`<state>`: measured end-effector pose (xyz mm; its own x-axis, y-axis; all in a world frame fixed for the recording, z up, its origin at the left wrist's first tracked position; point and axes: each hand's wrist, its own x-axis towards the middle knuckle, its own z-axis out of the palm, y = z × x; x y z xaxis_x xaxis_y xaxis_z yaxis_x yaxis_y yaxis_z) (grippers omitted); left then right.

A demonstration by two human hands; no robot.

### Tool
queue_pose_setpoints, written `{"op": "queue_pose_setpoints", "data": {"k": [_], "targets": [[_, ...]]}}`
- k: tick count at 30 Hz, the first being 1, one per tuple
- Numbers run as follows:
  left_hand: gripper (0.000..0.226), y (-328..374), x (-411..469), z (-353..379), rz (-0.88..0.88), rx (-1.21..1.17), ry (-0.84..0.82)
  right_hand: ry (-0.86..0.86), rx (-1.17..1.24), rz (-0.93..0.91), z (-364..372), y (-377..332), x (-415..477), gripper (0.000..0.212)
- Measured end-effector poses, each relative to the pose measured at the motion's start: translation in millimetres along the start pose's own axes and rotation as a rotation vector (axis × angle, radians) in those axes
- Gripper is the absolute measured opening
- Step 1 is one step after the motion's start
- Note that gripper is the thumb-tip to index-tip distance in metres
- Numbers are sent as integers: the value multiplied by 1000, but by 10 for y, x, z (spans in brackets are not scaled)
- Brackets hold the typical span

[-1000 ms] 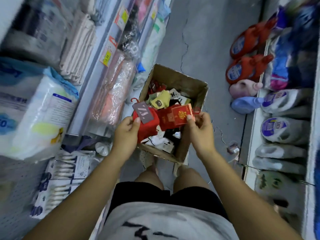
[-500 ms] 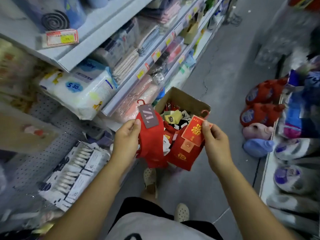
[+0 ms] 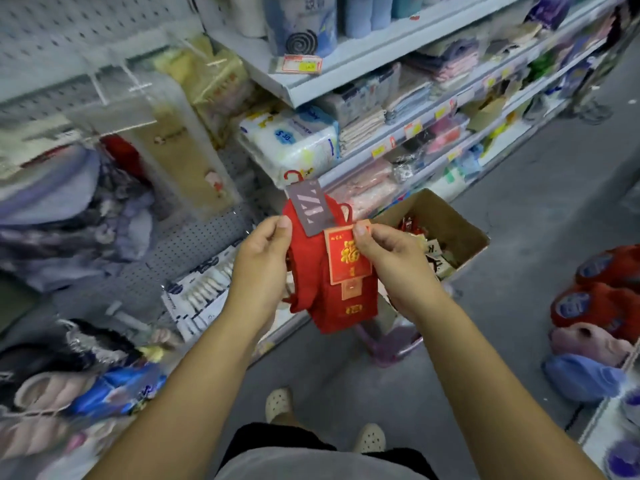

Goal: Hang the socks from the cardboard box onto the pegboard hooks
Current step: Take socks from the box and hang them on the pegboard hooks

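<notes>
Two pairs of soft red socks hang in front of me: my left hand (image 3: 262, 268) pinches the grey-tagged pair (image 3: 302, 271), and my right hand (image 3: 393, 266) pinches the other pair's glossy red-and-gold card (image 3: 348, 259). Beyond, the open cardboard box (image 3: 462, 225) holds more carded socks (image 3: 434, 252). Farther left, the perforated pegboard (image 3: 69, 29) carries thin wire hooks (image 3: 133, 81).

A grey concrete floor (image 3: 519, 202) is running down a narrow shop aisle, with white tiered shelves (image 3: 349, 69) stretching along the left and carrying folded towels (image 3: 360, 124) and packaged goods. On the right, red and blue shapes (image 3: 599, 271), possibly bottles, are sitting low and blurred under even indoor light.
</notes>
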<state>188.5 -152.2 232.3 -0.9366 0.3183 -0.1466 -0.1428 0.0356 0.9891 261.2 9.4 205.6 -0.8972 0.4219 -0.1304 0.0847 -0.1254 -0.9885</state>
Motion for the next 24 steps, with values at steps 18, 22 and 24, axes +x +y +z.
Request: {"op": "queue_pose_setpoints", "data": {"k": [18,22,24], "targets": [[19,849,-323,-3085,228,-179,356,-274,70,-95,3095,-784,28,35],[21,1025,-385,-3521,265,-180,350,-307,95,-175,3587,-901,-33,29],[22,1091,-398,-3670,294,-182,345,-315,116,-192,3751,-954,-67,28]]}}
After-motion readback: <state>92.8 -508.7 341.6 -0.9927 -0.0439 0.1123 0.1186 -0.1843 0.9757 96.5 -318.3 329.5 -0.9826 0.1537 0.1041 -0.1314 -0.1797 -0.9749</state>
